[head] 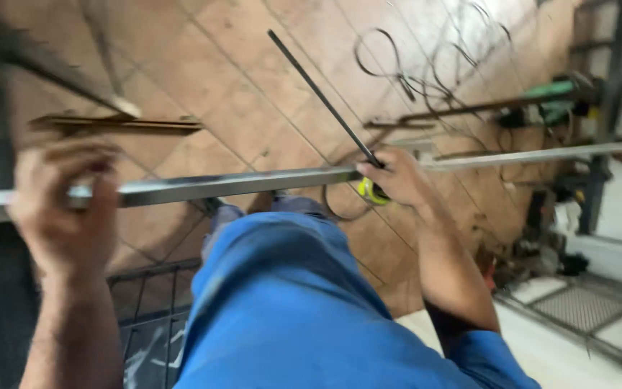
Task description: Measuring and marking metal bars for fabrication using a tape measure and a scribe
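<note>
Beneath you lies a floor of reddish-brown tiles, laid on the diagonal and blurred by the camera's motion. Your left hand is wrapped around a long square metal tube, fingers curled over the top of it near its left end, a closed grip on the bar. Your right hand grips the same tube further along, and the tube runs on past it, nearly level, across the whole view to the right edge. In that right hand you also hold a thin dark rod, which slants up and to the left away from your knuckles. A yellow tape measure shows just under the same hand; whether you hold it or it hangs there cannot be told. Below the tube your blue trousers fill the middle. Further out, more metal bars lie on the floor at the upper left, loops of cable sprawl at the upper right beside a green tool, and a wire grate sits at the lower right.
</note>
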